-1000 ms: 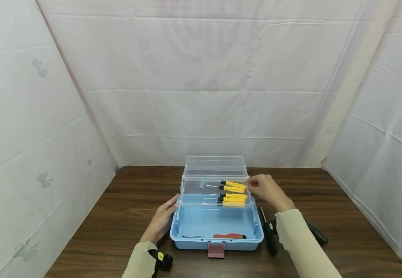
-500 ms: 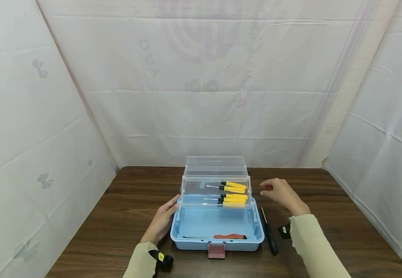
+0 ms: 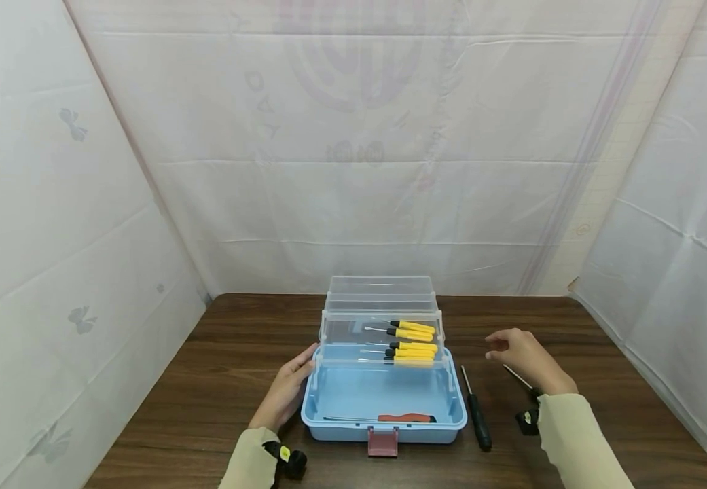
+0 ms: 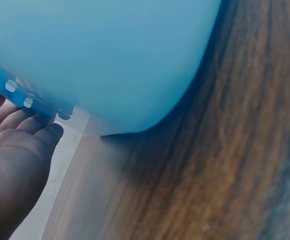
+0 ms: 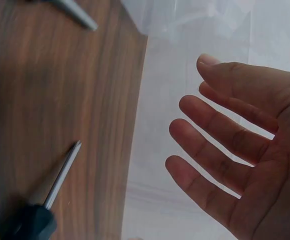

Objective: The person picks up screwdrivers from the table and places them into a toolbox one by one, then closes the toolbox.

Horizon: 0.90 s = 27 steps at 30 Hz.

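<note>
Farther right than half a second ago, the right hand (image 3: pixel 526 358) hangs at lower right above the worktop (image 3: pixel 634 367), its grip loosely spread. The left hand (image 3: pixel 282 390) rests its relaxed grip against the blue toolbox (image 3: pixel 335 432), lower centre, whose clear tray (image 3: pixel 343 333) holds yellow-handled screwdrivers (image 3: pixel 414 335). A black screwdriver (image 3: pixel 479 422) lies just right of the toolbox.

Beside the light-blue plastic toolbox (image 3: pixel 335 433), a black-handled metal screwdriver (image 3: pixel 479 421) blocks low passage; above, the right hand (image 3: pixel 526 358) has room.
</note>
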### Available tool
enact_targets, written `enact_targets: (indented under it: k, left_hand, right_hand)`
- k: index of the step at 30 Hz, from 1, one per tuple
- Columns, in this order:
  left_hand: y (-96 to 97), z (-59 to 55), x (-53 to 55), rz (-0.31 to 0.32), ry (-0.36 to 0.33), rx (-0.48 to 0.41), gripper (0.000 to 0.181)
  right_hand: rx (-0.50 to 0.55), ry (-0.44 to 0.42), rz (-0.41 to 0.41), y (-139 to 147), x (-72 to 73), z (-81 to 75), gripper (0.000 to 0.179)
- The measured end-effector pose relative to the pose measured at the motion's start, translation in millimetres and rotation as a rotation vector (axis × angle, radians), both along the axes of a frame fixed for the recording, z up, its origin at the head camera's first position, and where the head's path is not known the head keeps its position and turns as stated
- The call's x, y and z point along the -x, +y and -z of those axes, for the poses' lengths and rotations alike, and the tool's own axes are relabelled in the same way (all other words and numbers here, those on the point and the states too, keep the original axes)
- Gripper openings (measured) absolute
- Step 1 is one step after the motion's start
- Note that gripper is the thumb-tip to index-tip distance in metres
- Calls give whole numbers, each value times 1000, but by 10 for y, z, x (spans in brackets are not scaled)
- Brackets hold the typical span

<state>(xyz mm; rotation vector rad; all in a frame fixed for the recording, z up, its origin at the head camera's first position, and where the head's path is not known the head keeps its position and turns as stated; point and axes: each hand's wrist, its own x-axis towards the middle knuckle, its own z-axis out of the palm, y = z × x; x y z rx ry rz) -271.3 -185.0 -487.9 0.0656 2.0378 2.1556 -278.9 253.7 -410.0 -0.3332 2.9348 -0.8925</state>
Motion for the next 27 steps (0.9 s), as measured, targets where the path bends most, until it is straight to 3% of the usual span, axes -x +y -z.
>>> enact_targets:
  k: [12, 27]
  left_hand:
    - [3, 2, -4, -2, 4, 5, 49]
    - [-5, 9, -8, -4, 1, 12, 49]
  right_hand:
    - [-20, -87, 43, 306, -93, 144, 45]
    - [-89, -124, 55, 617, -137, 316, 46]
